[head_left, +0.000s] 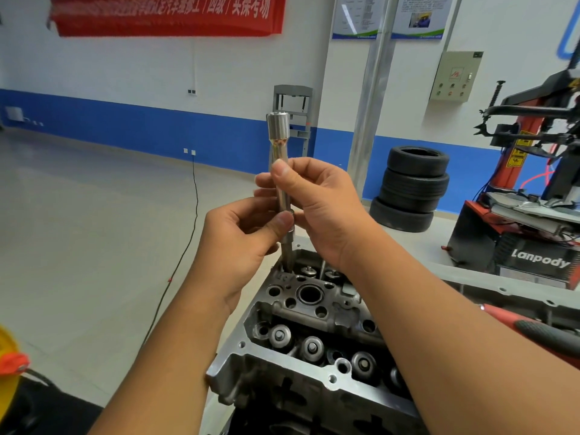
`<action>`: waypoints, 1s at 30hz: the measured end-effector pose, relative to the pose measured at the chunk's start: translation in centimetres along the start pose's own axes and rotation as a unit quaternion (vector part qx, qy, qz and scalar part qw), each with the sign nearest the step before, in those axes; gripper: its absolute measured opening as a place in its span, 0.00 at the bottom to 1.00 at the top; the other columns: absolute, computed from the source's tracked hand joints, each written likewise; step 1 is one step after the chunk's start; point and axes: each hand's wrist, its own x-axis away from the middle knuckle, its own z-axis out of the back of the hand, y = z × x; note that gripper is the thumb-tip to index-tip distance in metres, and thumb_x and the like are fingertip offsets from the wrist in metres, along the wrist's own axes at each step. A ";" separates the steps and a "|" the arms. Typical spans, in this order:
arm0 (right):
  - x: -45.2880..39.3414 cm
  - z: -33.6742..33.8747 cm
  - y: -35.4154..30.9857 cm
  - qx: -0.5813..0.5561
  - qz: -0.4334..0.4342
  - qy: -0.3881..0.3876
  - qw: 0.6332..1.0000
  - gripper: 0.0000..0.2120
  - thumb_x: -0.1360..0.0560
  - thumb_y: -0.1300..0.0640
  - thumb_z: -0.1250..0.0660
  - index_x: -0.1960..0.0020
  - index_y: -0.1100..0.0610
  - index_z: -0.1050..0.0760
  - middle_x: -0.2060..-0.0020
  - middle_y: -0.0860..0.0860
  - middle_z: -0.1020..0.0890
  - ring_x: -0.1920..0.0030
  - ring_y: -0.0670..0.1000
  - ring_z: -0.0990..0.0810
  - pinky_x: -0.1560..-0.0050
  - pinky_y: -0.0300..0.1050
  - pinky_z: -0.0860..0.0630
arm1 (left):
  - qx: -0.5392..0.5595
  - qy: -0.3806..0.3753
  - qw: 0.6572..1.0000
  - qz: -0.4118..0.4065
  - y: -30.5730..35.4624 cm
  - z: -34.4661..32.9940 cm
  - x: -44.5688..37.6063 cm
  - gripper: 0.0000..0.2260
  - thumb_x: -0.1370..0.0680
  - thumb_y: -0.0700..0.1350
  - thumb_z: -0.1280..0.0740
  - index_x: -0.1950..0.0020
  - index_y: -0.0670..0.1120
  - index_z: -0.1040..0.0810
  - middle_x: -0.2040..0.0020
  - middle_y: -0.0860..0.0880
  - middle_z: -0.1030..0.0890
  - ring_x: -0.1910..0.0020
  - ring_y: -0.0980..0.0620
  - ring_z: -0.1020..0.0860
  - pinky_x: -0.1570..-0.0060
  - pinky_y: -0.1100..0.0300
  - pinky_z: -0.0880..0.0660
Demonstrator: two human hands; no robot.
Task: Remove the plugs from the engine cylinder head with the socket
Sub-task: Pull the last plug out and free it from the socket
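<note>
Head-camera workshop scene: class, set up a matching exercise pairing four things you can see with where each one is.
Things:
1. long silver metal socket tool
2. stack of black rubber tyres
3. red cloth banner
4. grey metal engine cylinder head

Places:
A. high on the white wall
B. on the floor by the blue wall band
C. below both hands
D. held upright by left hand and right hand

Pairs: 1-D, 2-B, 3-A, 4-C

Socket [280, 158]: bright silver with an orange glint below its head. Cylinder head [309, 334]: dull grey metal, dark bores. Tyres [411, 189]: black. Wall [157, 120]: white above a blue band. Banner [166, 14]: red, pale lettering.
</note>
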 end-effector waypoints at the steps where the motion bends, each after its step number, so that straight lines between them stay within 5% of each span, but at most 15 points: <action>1: 0.0 0.1 0.0 0.005 -0.001 0.000 1.000 0.07 0.20 0.54 0.29 0.48 0.58 0.20 0.49 0.57 0.12 0.47 0.57 0.13 0.46 0.56 0.16 | 0.005 -0.008 1.000 0.002 0.0 0.0 0.0 0.12 0.27 0.51 0.27 0.44 0.55 0.13 0.49 0.51 0.11 0.48 0.49 0.13 0.44 0.38 0.17; 7: 0.0 0.1 0.0 0.006 -0.017 -0.014 1.000 0.09 0.18 0.51 0.32 0.47 0.57 0.18 0.49 0.55 0.12 0.51 0.53 0.14 0.52 0.53 0.19 | 0.001 -0.003 1.000 -0.009 -0.2 -0.1 -0.1 0.08 0.21 0.45 0.29 0.44 0.55 0.13 0.49 0.49 0.12 0.47 0.45 0.13 0.42 0.35 0.19; 12: 0.1 0.3 0.1 -0.009 -0.014 -0.019 1.000 0.07 0.21 0.53 0.29 0.50 0.57 0.21 0.52 0.57 0.12 0.50 0.56 0.12 0.48 0.57 0.15 | -0.013 0.008 0.999 -0.037 -0.2 0.0 -0.1 0.12 0.29 0.50 0.26 0.46 0.56 0.14 0.51 0.52 0.11 0.50 0.51 0.13 0.53 0.56 0.16; 17: -0.1 0.0 0.0 0.010 -0.021 -0.033 0.999 0.11 0.17 0.50 0.34 0.50 0.56 0.19 0.50 0.54 0.12 0.55 0.51 0.14 0.55 0.53 0.19 | -0.009 -0.030 0.999 -0.025 -0.1 0.0 -0.1 0.12 0.16 0.40 0.35 0.43 0.55 0.15 0.49 0.50 0.12 0.47 0.48 0.13 0.46 0.49 0.17; 22: -0.1 0.2 0.2 -0.020 -0.021 -0.038 0.999 0.09 0.20 0.52 0.29 0.49 0.58 0.21 0.49 0.58 0.12 0.51 0.57 0.13 0.46 0.62 0.16 | -0.018 0.011 0.998 -0.054 0.0 -0.3 0.0 0.11 0.30 0.49 0.25 0.47 0.56 0.15 0.53 0.53 0.11 0.53 0.54 0.13 0.56 0.66 0.19; 30: 0.0 0.3 -0.2 0.001 -0.034 -0.032 0.999 0.14 0.17 0.47 0.35 0.47 0.57 0.18 0.49 0.54 0.12 0.53 0.51 0.14 0.57 0.48 0.17 | -0.021 -0.011 1.000 -0.017 0.1 -0.5 0.0 0.13 0.15 0.41 0.36 0.46 0.56 0.14 0.51 0.50 0.11 0.51 0.48 0.13 0.48 0.51 0.15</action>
